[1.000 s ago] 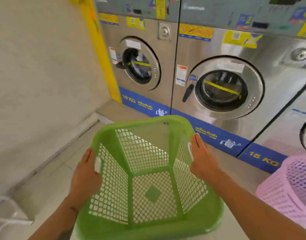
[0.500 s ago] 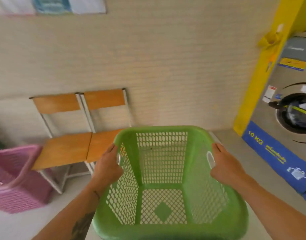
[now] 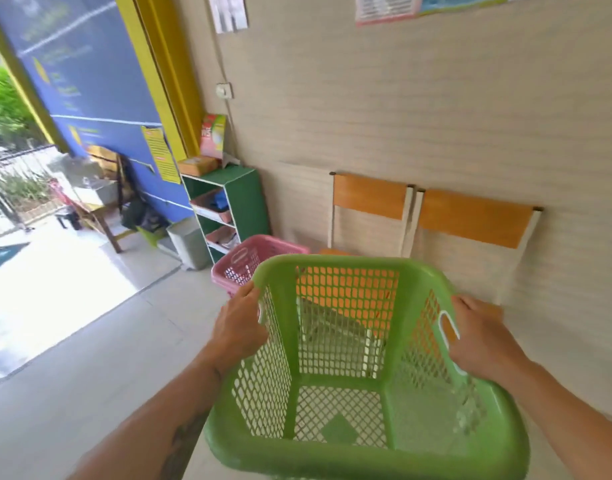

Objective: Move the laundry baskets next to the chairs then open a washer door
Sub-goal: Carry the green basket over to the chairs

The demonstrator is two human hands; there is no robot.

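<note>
I hold an empty green mesh laundry basket [image 3: 353, 403] in front of me, off the floor. My left hand [image 3: 240, 329] grips its left rim and my right hand [image 3: 481, 336] grips the right rim at the handle slot. Two chairs [image 3: 436, 216] with orange wooden backs and white frames stand side by side against the beige wall, just beyond the basket; their seats show through its mesh. A pink laundry basket [image 3: 249, 261] sits on the floor to the left of the chairs, partly hidden by the green one. No washer is in view.
A green shelf unit [image 3: 244, 199] with trays stands in the corner left of the pink basket, a grey bin [image 3: 188, 242] beside it. Further left is a blue wall with posters and an open doorway to a bright outdoor area. Light tiled floor [image 3: 90, 358] stretches left.
The view has swung from the washers round to the left, past the wall, to the chairs and the corner. The green basket stays in both hands. The pink basket now sits nearer the middle.
</note>
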